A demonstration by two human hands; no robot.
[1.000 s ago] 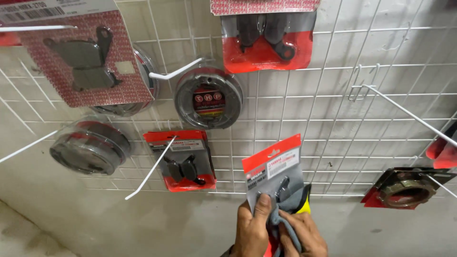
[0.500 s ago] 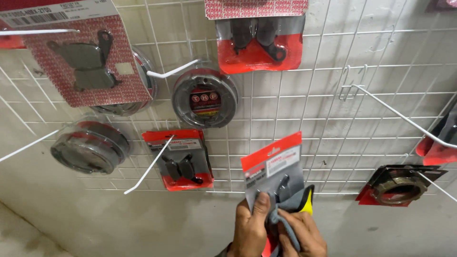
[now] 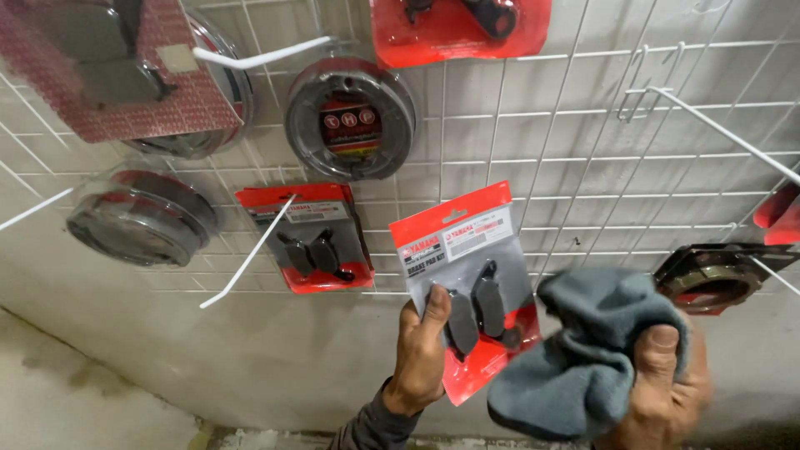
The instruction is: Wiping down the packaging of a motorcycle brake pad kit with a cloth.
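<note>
- Brake pad packet [image 3: 471,283] — red card with clear front and two dark pads inside, tilted, held up before the wire grid wall [image 3: 583,167].
- Left hand [image 3: 421,354] closed on the packet's lower left edge, thumb over the front, fingers behind; dark sleeve below the wrist.
- Right hand [image 3: 658,375] clenched around a grey cloth [image 3: 583,358], thumb pressed on top; hand is a bit blurred.
- Cloth bunched up, just right of the packet, touching or overlapping its lower right corner — cannot tell which.
- Left of the left hand: another red pad packet [image 3: 312,237] hanging on the grid, a white hook [image 3: 246,254] sticking out across it.
- Up and left of the hands: round brake shoe pack [image 3: 350,117]; further left a clear round pack [image 3: 142,217].
- Above the right hand: long white hook [image 3: 717,133], bare.
- Right of the right hand: dark ring-shaped part [image 3: 717,279] in wrap.
- Top edge above the packet: a red pack [image 3: 458,29], partly cut off.
</note>
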